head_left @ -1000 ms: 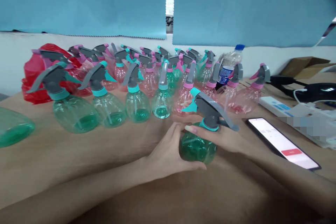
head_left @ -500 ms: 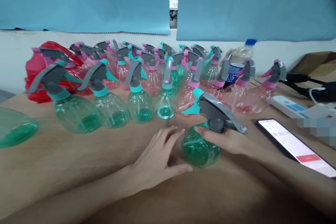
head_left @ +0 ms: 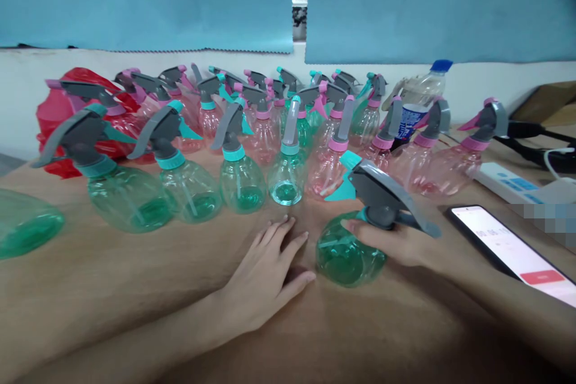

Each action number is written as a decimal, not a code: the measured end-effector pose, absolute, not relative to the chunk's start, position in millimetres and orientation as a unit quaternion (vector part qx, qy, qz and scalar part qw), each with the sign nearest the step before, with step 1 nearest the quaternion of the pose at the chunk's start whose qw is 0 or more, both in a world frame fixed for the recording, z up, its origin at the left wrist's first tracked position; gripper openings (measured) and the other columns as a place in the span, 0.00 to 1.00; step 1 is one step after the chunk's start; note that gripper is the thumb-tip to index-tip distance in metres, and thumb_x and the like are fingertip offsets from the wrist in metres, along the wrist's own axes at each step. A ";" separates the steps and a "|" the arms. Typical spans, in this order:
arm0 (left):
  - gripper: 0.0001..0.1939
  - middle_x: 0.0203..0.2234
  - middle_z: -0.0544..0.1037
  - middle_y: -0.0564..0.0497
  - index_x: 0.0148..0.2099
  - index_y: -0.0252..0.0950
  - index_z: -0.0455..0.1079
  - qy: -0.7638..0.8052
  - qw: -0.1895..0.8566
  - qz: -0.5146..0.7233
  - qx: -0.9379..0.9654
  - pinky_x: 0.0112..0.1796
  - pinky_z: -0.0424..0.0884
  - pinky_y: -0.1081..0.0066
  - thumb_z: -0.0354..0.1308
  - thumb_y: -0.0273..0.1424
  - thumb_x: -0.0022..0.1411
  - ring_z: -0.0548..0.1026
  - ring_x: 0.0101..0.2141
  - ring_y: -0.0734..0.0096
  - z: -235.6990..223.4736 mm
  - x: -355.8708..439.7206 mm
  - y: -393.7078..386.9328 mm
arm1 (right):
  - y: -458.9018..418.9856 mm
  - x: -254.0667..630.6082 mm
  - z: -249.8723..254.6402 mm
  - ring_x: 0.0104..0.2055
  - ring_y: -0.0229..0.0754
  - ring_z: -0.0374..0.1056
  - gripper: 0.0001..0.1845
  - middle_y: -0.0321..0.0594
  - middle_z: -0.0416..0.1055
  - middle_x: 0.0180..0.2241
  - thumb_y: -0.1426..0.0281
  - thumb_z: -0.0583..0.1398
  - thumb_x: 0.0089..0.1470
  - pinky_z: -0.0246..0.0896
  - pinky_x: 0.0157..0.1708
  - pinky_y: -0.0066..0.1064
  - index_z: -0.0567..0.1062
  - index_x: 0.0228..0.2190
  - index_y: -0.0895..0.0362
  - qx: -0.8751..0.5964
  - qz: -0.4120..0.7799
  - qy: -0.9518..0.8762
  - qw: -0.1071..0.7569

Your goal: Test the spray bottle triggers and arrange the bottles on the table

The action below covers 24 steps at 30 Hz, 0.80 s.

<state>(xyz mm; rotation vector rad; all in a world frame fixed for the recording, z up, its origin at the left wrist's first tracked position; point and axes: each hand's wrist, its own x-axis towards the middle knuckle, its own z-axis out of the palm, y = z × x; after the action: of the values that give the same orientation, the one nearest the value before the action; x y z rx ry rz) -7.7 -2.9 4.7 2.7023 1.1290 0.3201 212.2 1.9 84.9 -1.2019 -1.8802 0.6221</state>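
My right hand (head_left: pixel 400 243) is closed around the neck of a green spray bottle (head_left: pixel 346 258), which has a grey and teal trigger head and liquid inside. Its far fingers are mostly hidden behind the bottle. To the left, my left hand (head_left: pixel 267 270) lies palm down on the wooden table (head_left: pixel 171 279), fingers stretched out, holding nothing and a little apart from the bottle. Beyond it stand more green spray bottles: a clear-lit one (head_left: pixel 287 183), another (head_left: pixel 243 189) beside it, and two (head_left: pixel 191 192) (head_left: pixel 128 198) further left.
Pink spray bottles (head_left: pixel 454 168) stand at the right of the row, with several more behind. A phone (head_left: pixel 508 246) and a white power strip (head_left: pixel 508 183) lie at right. A red plastic bag (head_left: pixel 58 126) sits back left; a blue-capped drink bottle (head_left: pixel 418 99) stands at the back.
My left hand has drawn slightly away from the green spray bottle and flattened on the table. My right hand still grips the bottle; the view has shifted slightly.
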 end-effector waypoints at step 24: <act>0.29 0.61 0.59 0.39 0.63 0.34 0.57 0.364 0.035 0.092 0.926 0.55 0.58 0.51 0.48 0.45 0.67 0.57 0.59 0.51 4.0 -7.6 0.6 | 6.6 213.3 70.5 0.51 0.45 0.68 0.29 0.41 0.68 0.51 0.81 0.55 0.41 0.72 0.46 0.37 0.63 0.47 0.52 -0.351 0.399 -0.709 0.464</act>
<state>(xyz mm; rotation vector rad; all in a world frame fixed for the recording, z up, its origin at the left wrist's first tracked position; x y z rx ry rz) -7.6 0.6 4.0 2.8462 1.1197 0.2825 213.3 6.6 70.5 -0.8635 -1.7417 0.9810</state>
